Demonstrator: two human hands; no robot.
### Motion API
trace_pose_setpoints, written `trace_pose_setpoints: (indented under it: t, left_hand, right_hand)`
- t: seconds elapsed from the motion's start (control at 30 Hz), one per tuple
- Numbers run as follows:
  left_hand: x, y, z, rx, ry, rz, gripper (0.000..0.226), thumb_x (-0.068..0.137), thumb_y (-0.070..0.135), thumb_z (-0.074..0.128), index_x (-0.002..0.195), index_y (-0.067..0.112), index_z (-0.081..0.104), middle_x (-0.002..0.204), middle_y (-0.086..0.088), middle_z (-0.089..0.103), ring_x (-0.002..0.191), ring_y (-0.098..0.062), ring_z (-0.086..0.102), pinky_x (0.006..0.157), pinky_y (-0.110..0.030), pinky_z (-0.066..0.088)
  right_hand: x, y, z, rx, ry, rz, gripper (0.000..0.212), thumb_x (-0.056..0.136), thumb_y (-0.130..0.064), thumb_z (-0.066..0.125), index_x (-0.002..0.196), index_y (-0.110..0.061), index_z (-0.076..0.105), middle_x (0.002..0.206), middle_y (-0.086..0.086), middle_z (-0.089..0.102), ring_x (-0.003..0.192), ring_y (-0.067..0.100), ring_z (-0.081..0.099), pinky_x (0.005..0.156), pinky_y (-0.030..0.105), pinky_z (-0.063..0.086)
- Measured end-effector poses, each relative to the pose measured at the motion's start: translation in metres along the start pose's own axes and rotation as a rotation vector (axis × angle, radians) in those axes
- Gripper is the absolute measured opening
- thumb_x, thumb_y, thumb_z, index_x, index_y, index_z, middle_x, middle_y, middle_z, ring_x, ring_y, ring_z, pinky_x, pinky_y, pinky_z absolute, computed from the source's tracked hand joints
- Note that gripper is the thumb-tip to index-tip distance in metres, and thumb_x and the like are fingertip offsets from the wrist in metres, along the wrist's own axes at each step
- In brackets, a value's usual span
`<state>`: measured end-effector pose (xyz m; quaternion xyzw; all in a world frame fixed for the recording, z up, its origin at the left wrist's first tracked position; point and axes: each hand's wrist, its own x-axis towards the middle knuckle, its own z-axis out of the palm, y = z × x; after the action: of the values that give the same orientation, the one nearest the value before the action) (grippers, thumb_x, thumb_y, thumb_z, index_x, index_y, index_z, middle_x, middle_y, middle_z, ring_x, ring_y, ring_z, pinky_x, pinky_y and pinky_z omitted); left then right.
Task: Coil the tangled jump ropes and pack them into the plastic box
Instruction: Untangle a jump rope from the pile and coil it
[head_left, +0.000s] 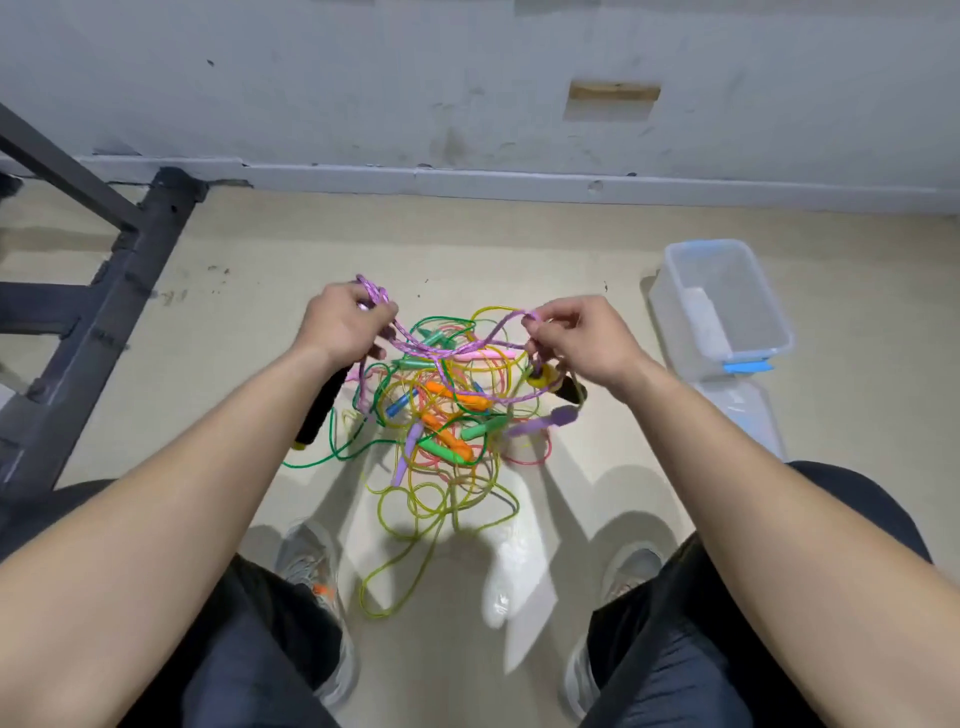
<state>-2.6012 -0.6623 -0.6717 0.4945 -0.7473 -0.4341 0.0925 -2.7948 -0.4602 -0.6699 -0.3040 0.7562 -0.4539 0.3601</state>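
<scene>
Left of the tangled heap of thin multicoloured plastic jump ropes (441, 447) stands a dark metal frame (104, 291). Above the heap's left edge the left hand (340, 325) grips gathered loops of a pink-purple braided cord rope (452, 352), with a black foam handle (322, 410) hanging under it. Above the heap's right edge the right hand (576, 338) pinches the same cord between thumb and fingertips. Right of the heap, well apart, sits the clear rectangular plastic box (748, 291), open-topped. The ropes look light, limp and snag-prone; the stiff handles seem the surest hold
</scene>
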Motion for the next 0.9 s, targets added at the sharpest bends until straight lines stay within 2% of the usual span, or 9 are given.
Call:
trace_pose_setpoints:
  t: [0.17, 0.23, 0.4, 0.43, 0.5, 0.57, 0.67, 0.77, 0.9]
  left_hand:
    - [-0.004, -0.011, 0.016, 0.367, -0.034, 0.017, 0.028, 0.076, 0.045, 0.056, 0.074, 0.02, 0.069, 0.07, -0.004, 0.073, 0.072, -0.027, 0.072, 0.077, -0.036, 0.058]
    - [-0.009, -0.007, 0.02, 0.454, -0.061, -0.011, 0.031, 0.071, 0.047, 0.054, 0.075, 0.02, 0.069, 0.071, -0.004, 0.072, 0.074, -0.027, 0.071, 0.076, -0.036, 0.058]
    - [-0.035, 0.017, 0.025, 0.831, -0.054, 0.086, 0.03, 0.088, 0.05, 0.061, 0.09, 0.021, 0.066, 0.091, -0.005, 0.063, 0.088, -0.03, 0.062, 0.07, -0.029, 0.043]
    - [-0.039, 0.022, 0.026, 0.754, -0.066, 0.15, 0.028, 0.088, 0.05, 0.064, 0.088, 0.022, 0.068, 0.089, -0.002, 0.064, 0.086, -0.024, 0.064, 0.068, -0.029, 0.044]
    - [-0.048, 0.029, 0.03, 0.33, -0.212, 0.278, 0.015, 0.084, 0.042, 0.076, 0.087, 0.027, 0.075, 0.076, 0.006, 0.064, 0.064, -0.005, 0.06, 0.061, -0.026, 0.046]
    - [-0.057, 0.035, 0.038, 0.029, -0.388, 0.338, 0.019, 0.079, 0.031, 0.084, 0.097, 0.026, 0.078, 0.072, 0.008, 0.06, 0.053, 0.0, 0.052, 0.058, -0.021, 0.046]
    - [-0.06, 0.031, 0.054, 0.113, -0.411, 0.405, 0.017, 0.077, 0.035, 0.086, 0.088, 0.025, 0.076, 0.07, 0.007, 0.06, 0.058, 0.001, 0.05, 0.06, -0.021, 0.041]
    - [-0.057, 0.031, 0.061, 0.176, -0.396, 0.444, 0.026, 0.086, 0.033, 0.078, 0.071, 0.013, 0.068, 0.062, 0.003, 0.059, 0.057, -0.004, 0.047, 0.06, -0.027, 0.038]
    - [-0.045, 0.027, 0.061, -0.02, -0.326, 0.193, 0.035, 0.093, 0.034, 0.07, 0.066, 0.013, 0.068, 0.045, 0.008, 0.051, 0.043, -0.014, 0.047, 0.049, -0.023, 0.035]
  right_hand:
    - [-0.003, -0.013, -0.004, 0.024, -0.05, 0.121, 0.013, 0.096, -0.014, 0.065, 0.092, -0.003, 0.069, 0.064, 0.005, 0.066, 0.055, 0.021, 0.056, 0.052, 0.027, 0.043]
    - [-0.004, -0.015, -0.003, 0.103, -0.075, 0.171, 0.01, 0.097, -0.012, 0.063, 0.096, -0.004, 0.069, 0.065, 0.003, 0.065, 0.051, 0.016, 0.055, 0.045, 0.021, 0.043]
    - [-0.002, -0.023, -0.007, 0.269, -0.109, 0.274, 0.014, 0.098, -0.012, 0.06, 0.104, -0.003, 0.069, 0.063, -0.001, 0.063, 0.045, 0.01, 0.057, 0.042, 0.019, 0.046]
    - [-0.002, -0.024, -0.007, 0.278, -0.128, 0.282, 0.014, 0.098, -0.013, 0.06, 0.104, -0.004, 0.07, 0.063, -0.002, 0.064, 0.046, 0.009, 0.057, 0.043, 0.019, 0.047]
    - [-0.001, -0.027, -0.006, 0.315, -0.156, 0.289, 0.013, 0.099, -0.014, 0.059, 0.104, -0.007, 0.069, 0.062, -0.004, 0.064, 0.046, 0.008, 0.057, 0.044, 0.018, 0.047]
    - [0.0, -0.026, -0.005, 0.374, -0.178, 0.295, 0.013, 0.1, -0.014, 0.057, 0.103, -0.009, 0.069, 0.061, -0.005, 0.063, 0.047, 0.008, 0.058, 0.044, 0.017, 0.046]
    - [0.0, -0.02, -0.002, 0.438, -0.207, 0.297, 0.014, 0.101, -0.016, 0.056, 0.098, -0.011, 0.069, 0.061, -0.006, 0.061, 0.047, 0.007, 0.056, 0.044, 0.017, 0.045]
    - [0.004, -0.014, -0.002, 0.385, -0.156, 0.265, 0.017, 0.102, -0.018, 0.055, 0.095, -0.014, 0.07, 0.061, -0.006, 0.055, 0.047, 0.008, 0.05, 0.047, 0.019, 0.041]
    - [0.013, -0.008, -0.005, 0.197, -0.058, 0.203, 0.021, 0.101, -0.021, 0.055, 0.092, -0.015, 0.072, 0.052, -0.011, 0.042, 0.052, 0.01, 0.036, 0.055, 0.026, 0.031]
